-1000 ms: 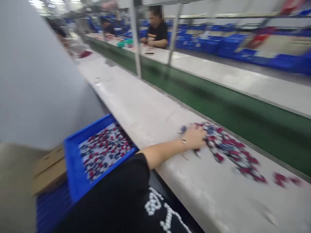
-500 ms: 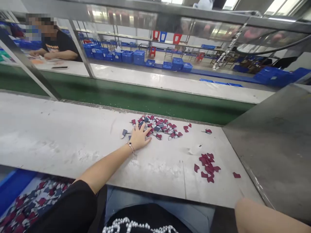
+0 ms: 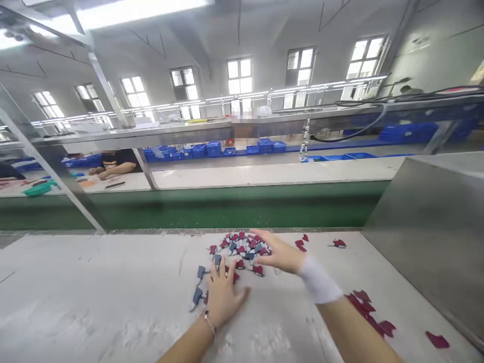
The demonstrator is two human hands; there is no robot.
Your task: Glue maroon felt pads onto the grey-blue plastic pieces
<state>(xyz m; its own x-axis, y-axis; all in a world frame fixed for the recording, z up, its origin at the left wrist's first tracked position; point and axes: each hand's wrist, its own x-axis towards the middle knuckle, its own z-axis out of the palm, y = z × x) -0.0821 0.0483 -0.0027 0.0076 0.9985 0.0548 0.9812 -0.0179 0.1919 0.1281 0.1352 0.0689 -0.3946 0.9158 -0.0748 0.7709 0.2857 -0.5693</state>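
Note:
A heap of small red, navy and white pieces (image 3: 242, 250) lies on the white-topped bench (image 3: 113, 302). My left hand (image 3: 224, 293) rests flat at the heap's near left edge, fingers spread and holding nothing, with a thin bracelet on its wrist. My right hand (image 3: 279, 253) presses against the heap's right side, fingers together but not gripping, with a white wristband (image 3: 319, 280) above it. A few navy pieces (image 3: 197, 296) lie beside my left fingers. Loose maroon scraps (image 3: 366, 307) are scattered on the bench to the lower right.
A grey metal panel (image 3: 427, 237) stands at the bench's right end. Beyond the far edge run a green belt side (image 3: 189, 210) and a second bench, where a co-worker (image 3: 117, 164) sits. Blue crates (image 3: 196, 150) line the floor behind, and a glass-fronted rail crosses above.
The view has tilted up and swung left. My right hand has come onto the heap from the lower right, and the heap looks more tightly gathered between my hands.

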